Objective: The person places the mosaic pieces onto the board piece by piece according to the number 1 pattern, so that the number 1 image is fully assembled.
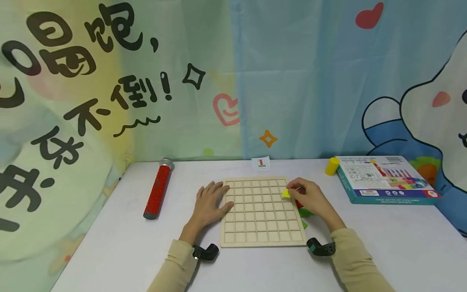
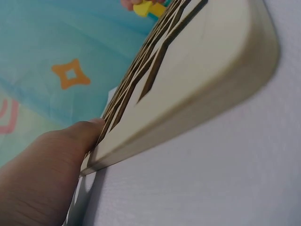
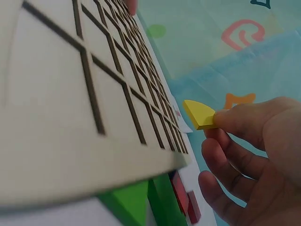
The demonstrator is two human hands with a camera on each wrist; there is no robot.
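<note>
Fingertips of the right hand pinch a small yellow wedge-shaped block over the gridded wooden board's right edge, half hiding it; the left hand lies flat on the left edge.

The right hand covers most of the green pieces and red piece beside the board's right edge. The card at the surface's far edge and the box's print are too small to read.

Green pieces beside board
</note>
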